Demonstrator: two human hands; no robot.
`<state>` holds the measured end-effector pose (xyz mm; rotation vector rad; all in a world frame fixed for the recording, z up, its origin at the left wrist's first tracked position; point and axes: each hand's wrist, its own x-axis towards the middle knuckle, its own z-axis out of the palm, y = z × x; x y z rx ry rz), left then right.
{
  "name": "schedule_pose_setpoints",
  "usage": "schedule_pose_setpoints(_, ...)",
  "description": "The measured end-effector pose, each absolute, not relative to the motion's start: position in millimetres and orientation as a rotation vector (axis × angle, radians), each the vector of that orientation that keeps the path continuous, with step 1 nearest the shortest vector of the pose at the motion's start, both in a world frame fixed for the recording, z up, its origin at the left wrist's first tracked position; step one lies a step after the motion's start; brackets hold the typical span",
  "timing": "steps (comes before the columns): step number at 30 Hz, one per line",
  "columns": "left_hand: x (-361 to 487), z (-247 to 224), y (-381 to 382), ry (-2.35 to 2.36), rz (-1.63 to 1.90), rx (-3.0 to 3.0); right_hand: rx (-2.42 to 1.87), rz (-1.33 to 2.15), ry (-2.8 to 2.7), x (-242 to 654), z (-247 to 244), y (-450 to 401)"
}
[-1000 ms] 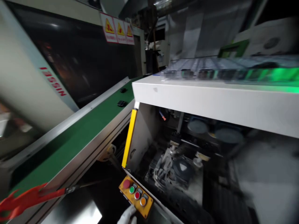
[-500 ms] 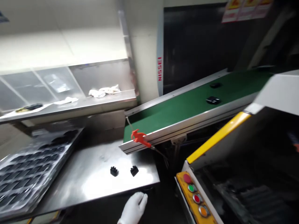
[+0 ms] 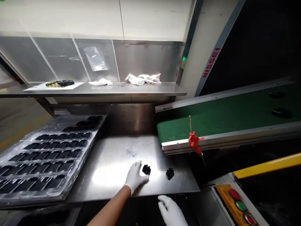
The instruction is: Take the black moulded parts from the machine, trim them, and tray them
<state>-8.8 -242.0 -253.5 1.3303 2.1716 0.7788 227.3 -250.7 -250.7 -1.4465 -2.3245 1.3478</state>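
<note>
My left hand point(image 3: 135, 176), in a white glove, is open over the steel table point(image 3: 113, 157). Its thumb and fingers are spread around a small black plastic part point(image 3: 146, 169), and I cannot tell whether they touch it. A second black plastic part point(image 3: 169, 173) lies a little to the right on the same table. My right hand point(image 3: 171, 209), also white-gloved, is just off the table's front edge, its fingers loosely curved and apart, with nothing seen in them.
A clear tray point(image 3: 81, 163) with rows of black parts fills the left. At the right slopes a green conveyor belt point(image 3: 178, 125) carrying two dark parts; an orange air gun point(image 3: 194, 142) hangs on its rail. Cloths point(image 3: 143, 79) lie on the shelf. A button panel point(image 3: 235, 201) stands lower right.
The view has swung left, so everything sits further right. My left hand has come into view and reached beside the left black part. My right hand stays near the table's front edge.
</note>
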Motion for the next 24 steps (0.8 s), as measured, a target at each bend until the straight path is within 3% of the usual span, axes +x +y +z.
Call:
schedule_pose_setpoints(10, -11.9, -256.6, -210.7, 2.110, 0.767, 1.493, -1.674, 1.303, -2.073, 239.0, -247.3, -221.0)
schedule_pose_setpoints(19, 9.7, -227.8, -226.4, 1.452, 1.305, 0.493, -1.669, 1.142, -2.006, 265.3, -238.8, -152.4)
schedule_pose_setpoints(24, 31.9, -201.9, -247.7, 1.134, 1.387, 0.261, -1.515, 1.312, -2.155, 256.4, -257.9, -115.6)
